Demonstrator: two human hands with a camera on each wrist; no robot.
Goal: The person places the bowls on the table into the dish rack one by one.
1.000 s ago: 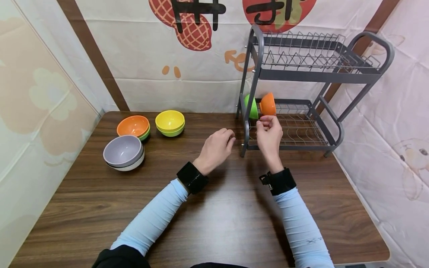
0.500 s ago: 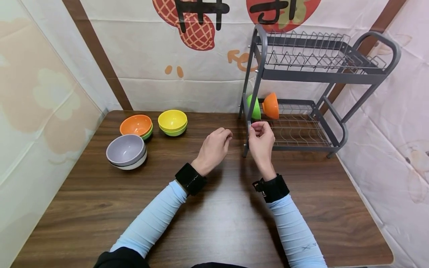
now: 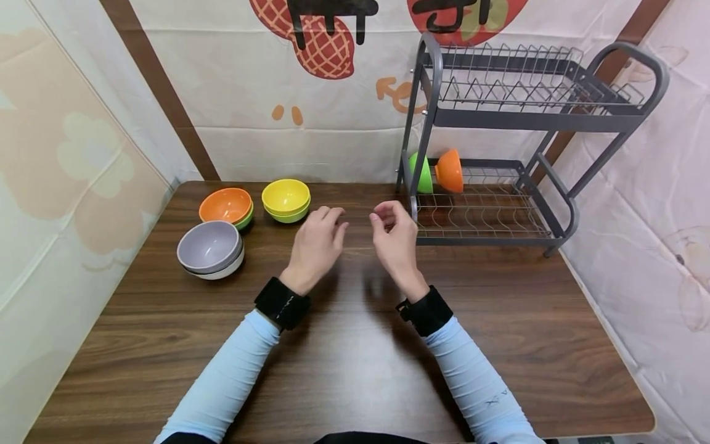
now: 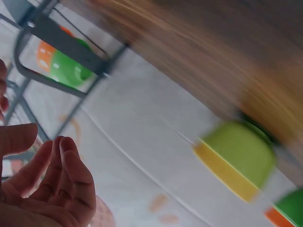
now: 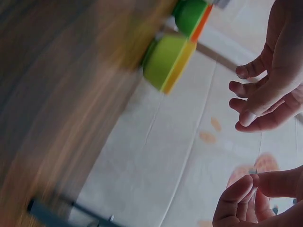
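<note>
Over the middle of the table, my left hand point(image 3: 316, 248) hangs with fingers loosely curled and nothing in them. To its right is my right hand point(image 3: 396, 242), also holding nothing, its thumb and index finger near each other beside the rack's left end. A yellow bowl point(image 3: 285, 196) nested in a light green bowl point(image 3: 288, 217) stands left of my left hand. Further left, an orange bowl point(image 3: 224, 205) sits in a green bowl point(image 3: 244, 221). In front of that pair, a grey bowl point(image 3: 209, 245) rests in a white one point(image 3: 223, 271).
A dark grey two-tier dish rack point(image 3: 532, 118) stands at the back right. On its lower tier, a small green bowl point(image 3: 424, 174) and a small orange bowl point(image 3: 449, 171) stand on edge at the left end. A printed cloth point(image 3: 344, 148) hangs behind the wooden table point(image 3: 344, 370).
My right hand has drawn left and away from the lower tier of the rack. My left hand has moved left toward the yellow bowl. The bowls stay put.
</note>
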